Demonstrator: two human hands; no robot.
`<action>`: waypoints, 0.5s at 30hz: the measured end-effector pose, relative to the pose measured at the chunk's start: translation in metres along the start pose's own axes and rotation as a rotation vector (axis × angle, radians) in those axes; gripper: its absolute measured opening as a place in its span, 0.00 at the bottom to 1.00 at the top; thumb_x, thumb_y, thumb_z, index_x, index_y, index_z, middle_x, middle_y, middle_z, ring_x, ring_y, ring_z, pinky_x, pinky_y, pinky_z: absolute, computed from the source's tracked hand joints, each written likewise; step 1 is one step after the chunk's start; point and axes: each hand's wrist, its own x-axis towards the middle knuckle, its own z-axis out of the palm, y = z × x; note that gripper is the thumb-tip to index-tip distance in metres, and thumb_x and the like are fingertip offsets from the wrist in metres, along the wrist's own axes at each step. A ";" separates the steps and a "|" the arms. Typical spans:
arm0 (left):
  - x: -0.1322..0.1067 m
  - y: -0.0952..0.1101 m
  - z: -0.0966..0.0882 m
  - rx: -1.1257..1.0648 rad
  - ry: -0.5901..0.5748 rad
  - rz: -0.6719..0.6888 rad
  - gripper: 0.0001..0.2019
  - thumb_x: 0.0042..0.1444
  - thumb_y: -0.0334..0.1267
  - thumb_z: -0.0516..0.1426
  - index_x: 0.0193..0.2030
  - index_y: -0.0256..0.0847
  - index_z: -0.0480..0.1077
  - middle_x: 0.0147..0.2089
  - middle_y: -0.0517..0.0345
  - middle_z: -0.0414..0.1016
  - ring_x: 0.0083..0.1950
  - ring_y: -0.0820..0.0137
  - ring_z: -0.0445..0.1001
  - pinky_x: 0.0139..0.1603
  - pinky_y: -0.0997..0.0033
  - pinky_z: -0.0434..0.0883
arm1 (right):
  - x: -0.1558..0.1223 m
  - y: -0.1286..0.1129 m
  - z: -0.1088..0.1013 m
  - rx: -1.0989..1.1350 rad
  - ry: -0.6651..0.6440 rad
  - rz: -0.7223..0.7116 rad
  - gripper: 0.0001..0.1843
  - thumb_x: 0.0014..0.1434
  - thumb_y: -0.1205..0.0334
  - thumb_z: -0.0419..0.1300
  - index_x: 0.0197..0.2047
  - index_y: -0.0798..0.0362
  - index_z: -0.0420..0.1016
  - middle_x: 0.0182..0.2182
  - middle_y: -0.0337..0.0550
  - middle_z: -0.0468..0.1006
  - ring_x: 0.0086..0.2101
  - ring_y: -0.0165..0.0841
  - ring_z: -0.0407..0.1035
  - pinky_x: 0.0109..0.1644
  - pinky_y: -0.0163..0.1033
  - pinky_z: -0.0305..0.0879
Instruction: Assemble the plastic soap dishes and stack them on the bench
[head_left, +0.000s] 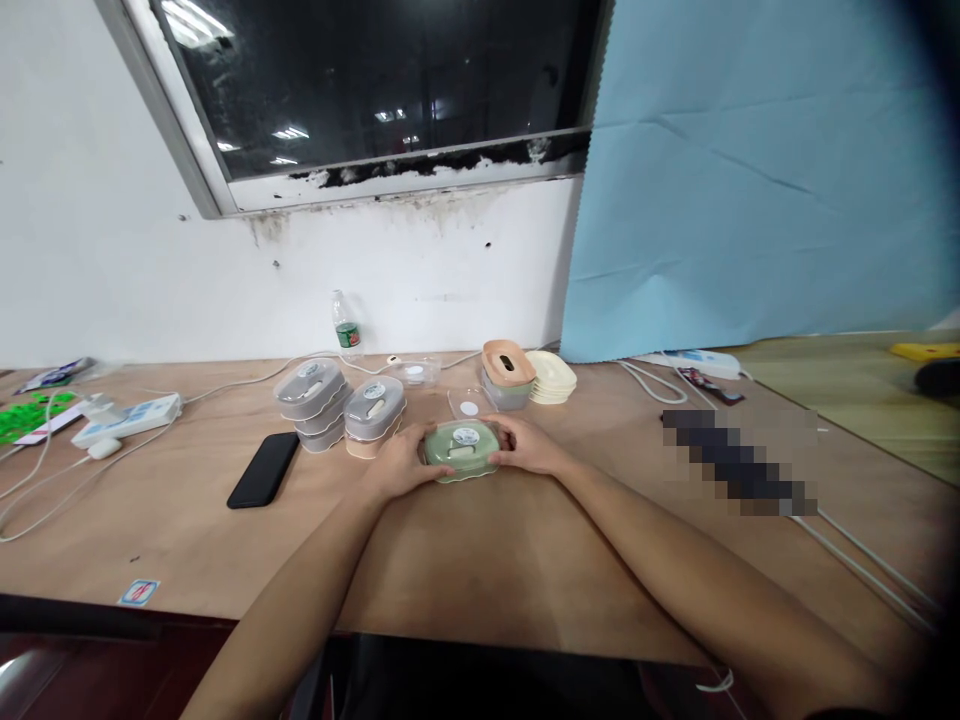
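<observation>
A green oval lidded box (463, 460) with a round label on top and a clear wavy-edged cover sits in front of me on the table. My left hand (409, 462) grips its left end, the thumb along the front edge. Around the right end my right hand (525, 446) is closed in the same way. Just left of it stand stacked grey lidded boxes (311, 392) and a shorter stack with a grey box (373, 402) on top. Behind my right hand are an orange lid (508, 362) on stacked boxes and a pile of cream lids (553, 378).
A black phone (263, 470) lies on the wooden table (450, 570) at left, near a white power strip (127, 420) with cables. Clear covers (420, 371) and a plastic bottle (345, 325) are by the wall. A pixelated dark object (739, 462) lies at right.
</observation>
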 end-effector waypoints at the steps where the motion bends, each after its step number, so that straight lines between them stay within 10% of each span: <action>1: 0.000 -0.001 -0.001 -0.005 -0.002 0.001 0.40 0.43 0.56 0.64 0.62 0.40 0.61 0.60 0.47 0.67 0.59 0.56 0.67 0.59 0.58 0.65 | 0.000 -0.002 -0.001 -0.006 -0.006 -0.001 0.42 0.45 0.41 0.66 0.60 0.53 0.64 0.29 0.38 0.71 0.28 0.30 0.63 0.30 0.33 0.57; 15: 0.001 -0.008 -0.004 -0.069 -0.071 0.061 0.43 0.39 0.54 0.67 0.61 0.42 0.61 0.59 0.49 0.67 0.58 0.55 0.67 0.59 0.57 0.65 | 0.000 -0.013 -0.002 -0.048 0.008 0.008 0.41 0.44 0.41 0.67 0.58 0.52 0.67 0.32 0.40 0.73 0.28 0.31 0.64 0.31 0.34 0.58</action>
